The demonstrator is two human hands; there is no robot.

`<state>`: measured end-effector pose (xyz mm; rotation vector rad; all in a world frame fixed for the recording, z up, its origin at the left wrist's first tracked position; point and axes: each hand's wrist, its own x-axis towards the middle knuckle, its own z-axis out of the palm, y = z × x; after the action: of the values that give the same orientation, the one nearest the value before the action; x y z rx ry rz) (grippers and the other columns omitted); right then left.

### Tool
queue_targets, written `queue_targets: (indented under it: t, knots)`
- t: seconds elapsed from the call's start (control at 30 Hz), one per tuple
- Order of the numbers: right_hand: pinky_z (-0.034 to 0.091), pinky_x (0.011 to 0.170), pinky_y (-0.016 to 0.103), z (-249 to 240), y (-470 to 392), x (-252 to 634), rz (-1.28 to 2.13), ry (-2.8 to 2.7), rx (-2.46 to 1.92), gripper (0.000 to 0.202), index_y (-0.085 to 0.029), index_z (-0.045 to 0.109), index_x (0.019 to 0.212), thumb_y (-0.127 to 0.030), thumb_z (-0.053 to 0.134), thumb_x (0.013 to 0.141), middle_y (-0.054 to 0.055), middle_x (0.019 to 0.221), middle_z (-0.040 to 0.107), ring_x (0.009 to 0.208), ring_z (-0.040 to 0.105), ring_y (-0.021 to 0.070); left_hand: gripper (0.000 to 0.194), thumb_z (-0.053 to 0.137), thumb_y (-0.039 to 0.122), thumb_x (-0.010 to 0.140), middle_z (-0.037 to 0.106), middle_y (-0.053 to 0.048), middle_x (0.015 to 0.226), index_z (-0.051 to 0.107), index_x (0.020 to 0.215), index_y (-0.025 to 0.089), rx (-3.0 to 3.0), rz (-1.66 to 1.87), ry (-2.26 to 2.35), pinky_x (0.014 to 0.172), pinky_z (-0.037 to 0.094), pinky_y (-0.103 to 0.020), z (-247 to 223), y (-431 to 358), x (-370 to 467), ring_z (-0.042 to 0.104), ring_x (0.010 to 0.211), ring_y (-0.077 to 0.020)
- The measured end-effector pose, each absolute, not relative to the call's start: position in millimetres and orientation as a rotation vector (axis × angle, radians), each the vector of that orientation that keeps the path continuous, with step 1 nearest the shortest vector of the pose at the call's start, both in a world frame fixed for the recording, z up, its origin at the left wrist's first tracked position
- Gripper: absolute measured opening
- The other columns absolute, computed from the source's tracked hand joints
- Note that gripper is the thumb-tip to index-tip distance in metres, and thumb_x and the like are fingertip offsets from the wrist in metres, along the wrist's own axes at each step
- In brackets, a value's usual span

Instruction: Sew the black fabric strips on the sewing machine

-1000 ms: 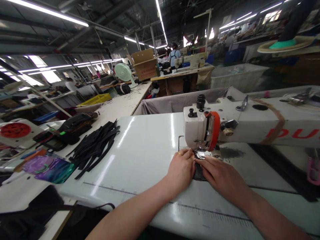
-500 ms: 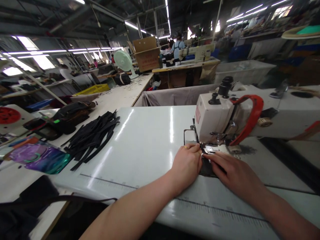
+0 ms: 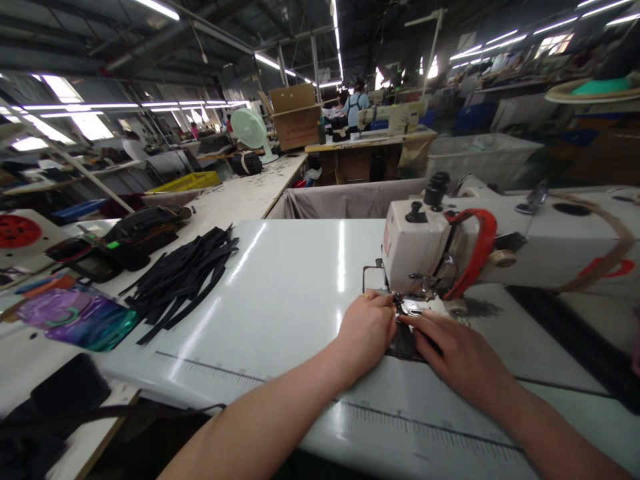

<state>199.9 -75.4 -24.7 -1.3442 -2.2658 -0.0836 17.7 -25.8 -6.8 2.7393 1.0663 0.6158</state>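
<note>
A white sewing machine with a red curved guard stands on the pale table. My left hand is closed just left of the needle area, its fingertips pressed together on something small that I cannot make out. Close beside it, my right hand has its fingers bent together near the metal presser foot, with the fingertips at the same small thing. Between and below the hands shows a dark plate or piece. What lies under the fingertips is hidden.
Black strips lie piled at the table's left. Beyond them are a purple and teal pouch and dark bags. A green fan and a cardboard box stand further back. A person in light blue is in the distance.
The view has shifted slightly, so the machine and both hands appear a little further left and lower. Both hands keep nearly the same pose at the needle area.
</note>
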Motion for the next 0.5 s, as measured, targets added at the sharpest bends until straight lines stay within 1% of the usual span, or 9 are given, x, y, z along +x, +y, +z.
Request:
queue_targets:
  t: [0.13, 0.23, 0.33, 0.37, 0.43, 0.5]
  knots:
    - [0.058, 0.076, 0.036, -22, -77, 200, -0.082, -2.274, -1.314, 0.030, -0.018, 0.065, 0.110, -0.017, 0.042, 0.091, 0.011, 0.102, 0.072, 0.090, 0.069, 0.0227, 0.022, 0.048, 0.016, 0.093, 0.070, -0.008, 0.093, 0.069, 0.086, 0.014, 2.745, 0.649, 1.046, 0.090, 0.052, -0.037, -8, -31, 18, 0.061, 0.090, -0.0220]
    - [0.058, 0.076, 0.037, -22, -78, 200, -0.049, -2.269, -1.322, 0.030, -0.019, 0.065, 0.111, -0.016, 0.043, 0.091, 0.010, 0.104, 0.072, 0.091, 0.069, 0.0224, 0.019, 0.051, 0.014, 0.090, 0.070, -0.007, 0.095, 0.070, 0.087, 0.015, 2.605, 0.774, 1.060, 0.089, 0.053, -0.036, -14, -26, 16, 0.061, 0.091, -0.0210]
    - [0.058, 0.076, 0.037, -23, -79, 201, -0.044, -2.252, -1.339, 0.028, -0.018, 0.066, 0.109, -0.017, 0.044, 0.092, 0.010, 0.104, 0.072, 0.091, 0.069, 0.0223, 0.020, 0.052, 0.010, 0.088, 0.067, -0.007, 0.105, 0.069, 0.096, 0.017, 2.454, 0.896, 1.193, 0.092, 0.052, -0.038, -20, -6, 13, 0.060, 0.102, -0.0209]
    - [0.058, 0.077, 0.037, -23, -79, 201, -0.043, -2.250, -1.341, 0.027, -0.018, 0.066, 0.108, -0.017, 0.044, 0.092, 0.010, 0.104, 0.072, 0.091, 0.069, 0.0224, 0.020, 0.052, 0.011, 0.088, 0.066, -0.008, 0.110, 0.069, 0.098, 0.018, 2.485, 0.882, 1.190, 0.096, 0.051, -0.040, -21, 3, 12, 0.058, 0.108, -0.0219]
    - [0.058, 0.077, 0.038, -24, -79, 202, -0.040, -2.253, -1.336, 0.028, -0.018, 0.066, 0.108, -0.017, 0.043, 0.092, 0.010, 0.104, 0.072, 0.090, 0.069, 0.0226, 0.018, 0.055, 0.017, 0.090, 0.064, -0.007, 0.117, 0.069, 0.100, 0.021, 2.638, 0.746, 1.078, 0.103, 0.045, -0.046, -19, 21, 9, 0.055, 0.115, -0.0239]
    - [0.058, 0.078, 0.038, -24, -79, 202, -0.049, -2.255, -1.325, 0.028, -0.018, 0.067, 0.108, -0.016, 0.043, 0.092, 0.010, 0.104, 0.072, 0.091, 0.069, 0.0225, 0.015, 0.057, 0.023, 0.091, 0.066, -0.005, 0.115, 0.070, 0.099, 0.024, 2.765, 0.615, 1.046, 0.108, 0.036, -0.055, -12, 33, 7, 0.054, 0.118, -0.0259]
